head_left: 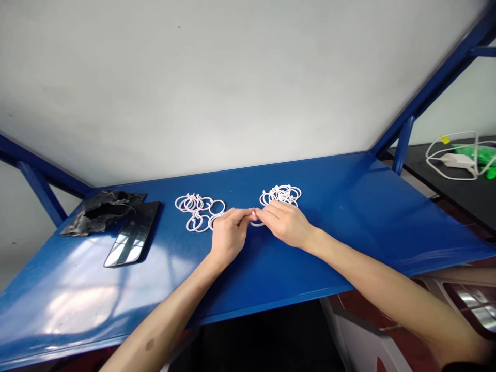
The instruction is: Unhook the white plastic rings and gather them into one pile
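Note:
My left hand (228, 235) and my right hand (284, 223) meet fingertip to fingertip over the blue table (349, 217), both pinched on one small white ring (256, 222) that peeks out below the fingers. A pile of white rings (198, 210) lies just left of my left hand. A second, tighter pile of white rings (281, 195) sits just behind my right hand.
A black phone (133, 234) lies face up at the left, beside a crumpled black plastic bag (103, 210). Blue frame struts rise at both sides. At the far right, a dark bench carries a white cable with charger (453, 157) and something green (478, 155).

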`<state>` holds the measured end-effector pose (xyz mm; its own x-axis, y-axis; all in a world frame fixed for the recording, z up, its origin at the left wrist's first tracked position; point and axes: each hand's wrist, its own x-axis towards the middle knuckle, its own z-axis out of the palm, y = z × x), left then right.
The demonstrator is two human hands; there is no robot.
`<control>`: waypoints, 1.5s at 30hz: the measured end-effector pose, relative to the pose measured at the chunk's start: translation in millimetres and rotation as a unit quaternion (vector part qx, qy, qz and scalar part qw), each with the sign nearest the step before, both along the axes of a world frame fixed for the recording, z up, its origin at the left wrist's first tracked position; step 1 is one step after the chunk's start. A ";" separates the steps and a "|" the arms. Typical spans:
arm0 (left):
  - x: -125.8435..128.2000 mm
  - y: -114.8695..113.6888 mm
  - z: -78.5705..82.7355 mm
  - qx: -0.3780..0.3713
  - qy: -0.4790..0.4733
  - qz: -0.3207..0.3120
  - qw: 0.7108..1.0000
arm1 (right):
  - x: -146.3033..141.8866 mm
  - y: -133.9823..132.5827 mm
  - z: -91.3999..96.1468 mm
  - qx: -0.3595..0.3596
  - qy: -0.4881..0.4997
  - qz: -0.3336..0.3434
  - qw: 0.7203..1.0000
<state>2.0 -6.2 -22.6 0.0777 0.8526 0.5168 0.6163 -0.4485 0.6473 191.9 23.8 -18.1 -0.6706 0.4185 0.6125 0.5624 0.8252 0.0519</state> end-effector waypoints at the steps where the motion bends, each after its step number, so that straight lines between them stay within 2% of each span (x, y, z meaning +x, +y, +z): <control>1: -1.7 2.4 3.2 0.000 0.021 -0.009 1.000 | 2.5 2.9 3.2 -0.011 0.011 -0.001 1.000; 4: -13.4 11.4 14.0 0.012 0.106 -0.017 0.994 | 15.5 14.2 13.6 -0.050 0.066 -0.033 0.996; 6: -27.2 18.0 17.6 0.029 0.169 0.021 0.985 | 28.2 23.9 17.9 -0.073 0.100 -0.092 0.988; 9: -49.5 26.9 13.8 0.024 0.260 0.093 0.961 | 49.0 39.3 18.0 -0.120 0.109 -0.186 0.969; 12: -61.8 32.5 4.1 -0.023 0.319 0.113 0.941 | 64.5 50.2 15.1 -0.157 0.075 -0.244 0.954; 14: -62.8 34.0 -1.4 -0.051 0.330 0.105 0.937 | 69.5 53.0 14.7 -0.163 0.053 -0.267 0.948; 17: -59.6 34.2 -5.0 -0.053 0.335 0.108 0.934 | 69.7 51.7 17.4 -0.176 0.023 -0.284 0.942; 22: -55.8 32.6 -2.2 -0.033 0.343 0.125 0.930 | 60.8 44.7 25.1 -0.216 0.007 -0.299 0.929; 26: -51.4 30.7 2.5 -0.011 0.336 0.151 0.930 | 55.2 40.0 29.0 -0.213 0.029 -0.308 0.927; 30: -44.0 28.9 4.3 0.025 0.298 0.137 0.944 | 50.8 36.7 29.0 -0.198 0.041 -0.296 0.934; 33: -36.2 26.2 3.7 0.089 0.250 0.063 0.962 | 43.3 32.2 27.3 -0.180 0.076 -0.259 0.946; 35: -29.6 23.0 3.6 0.138 0.231 0.010 0.963 | 34.7 26.6 25.1 -0.193 0.113 -0.205 0.953; 37: -22.9 19.2 4.2 0.180 0.226 -0.028 0.957 | 23.9 19.4 21.5 -0.240 0.157 -0.139 0.948; 40: -15.8 14.2 5.4 0.217 0.220 -0.079 0.948 | 8.2 9.2 13.6 -0.313 0.213 -0.063 0.923; 45: -14.2 10.6 5.3 0.216 0.198 -0.138 0.946 | -2.3 3.7 3.6 -0.296 0.267 -0.021 0.917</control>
